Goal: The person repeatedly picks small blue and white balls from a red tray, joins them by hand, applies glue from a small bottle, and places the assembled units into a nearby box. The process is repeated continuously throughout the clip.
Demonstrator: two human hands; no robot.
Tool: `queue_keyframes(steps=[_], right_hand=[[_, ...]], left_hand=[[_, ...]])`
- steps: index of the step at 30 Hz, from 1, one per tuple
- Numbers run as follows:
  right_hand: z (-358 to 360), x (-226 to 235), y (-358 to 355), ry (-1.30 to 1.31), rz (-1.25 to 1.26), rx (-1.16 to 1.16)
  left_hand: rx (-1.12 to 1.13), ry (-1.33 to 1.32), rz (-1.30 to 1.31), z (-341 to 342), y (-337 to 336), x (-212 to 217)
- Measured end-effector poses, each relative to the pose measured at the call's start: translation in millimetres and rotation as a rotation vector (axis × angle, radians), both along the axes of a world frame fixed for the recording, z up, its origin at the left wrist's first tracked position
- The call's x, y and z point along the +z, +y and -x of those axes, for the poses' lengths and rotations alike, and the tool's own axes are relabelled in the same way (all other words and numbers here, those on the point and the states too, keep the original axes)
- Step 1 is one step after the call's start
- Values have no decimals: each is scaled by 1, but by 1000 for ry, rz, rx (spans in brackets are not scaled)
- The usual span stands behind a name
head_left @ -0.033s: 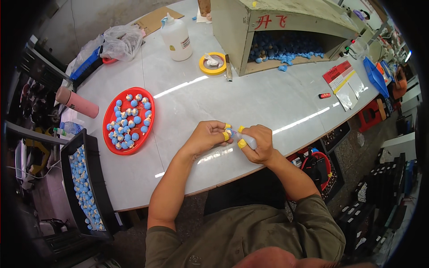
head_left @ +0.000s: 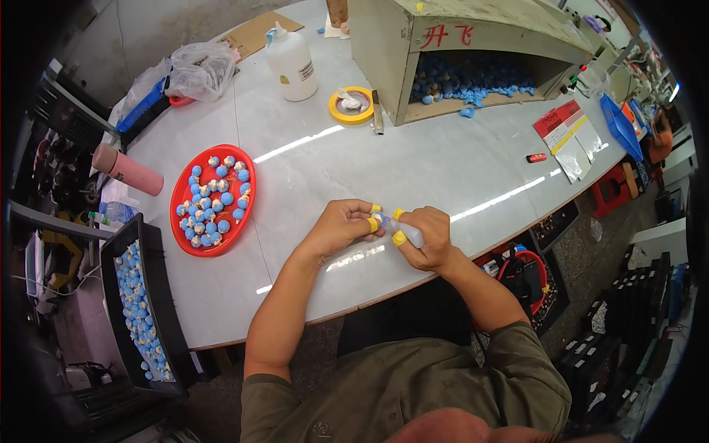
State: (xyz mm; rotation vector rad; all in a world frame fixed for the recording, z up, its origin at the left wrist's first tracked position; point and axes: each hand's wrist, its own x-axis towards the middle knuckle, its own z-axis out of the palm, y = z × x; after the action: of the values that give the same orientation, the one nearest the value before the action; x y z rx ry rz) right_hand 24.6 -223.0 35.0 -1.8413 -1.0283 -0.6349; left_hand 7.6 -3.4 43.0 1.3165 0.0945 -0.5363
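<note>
Over the near part of the table, my left hand (head_left: 340, 229) pinches a small blue-and-white ball (head_left: 379, 218) between thumb and fingers. Facing it, my right hand (head_left: 432, 235) is closed around a small translucent squeeze bottle (head_left: 413, 236). The bottle's tip points at the ball; whether they touch I cannot make out. Yellow tape wraps the thumb and a fingertip of both hands. To the left lies a round red plate (head_left: 235, 230) with several similar blue balls bearing cream-coloured pieces.
A black tray (head_left: 160, 295) of blue-and-cream balls stands at the table's left edge, near a pink flask (head_left: 129, 168). At the back are a white bottle (head_left: 292, 66), yellow tape roll (head_left: 341, 116) and an open box (head_left: 377, 44) of blue pieces. A red lighter-like object (head_left: 536, 158) lies right.
</note>
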Motion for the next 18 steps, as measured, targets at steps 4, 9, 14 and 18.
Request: queue_keyframes(steps=[4,9,14,18], right_hand=[[2,1,-1,-49,62,-29],[4,3,0,-71,62,-28],[4,1,1,-69,86,-22],[5,-3,3,-74,45,5]], left_hand=[[17,14,-8,-1,-1,3],[38,6,-19,-1,-2,0],[58,6,-14,-1,-3,3],[67,3,-6,0,-3,0]])
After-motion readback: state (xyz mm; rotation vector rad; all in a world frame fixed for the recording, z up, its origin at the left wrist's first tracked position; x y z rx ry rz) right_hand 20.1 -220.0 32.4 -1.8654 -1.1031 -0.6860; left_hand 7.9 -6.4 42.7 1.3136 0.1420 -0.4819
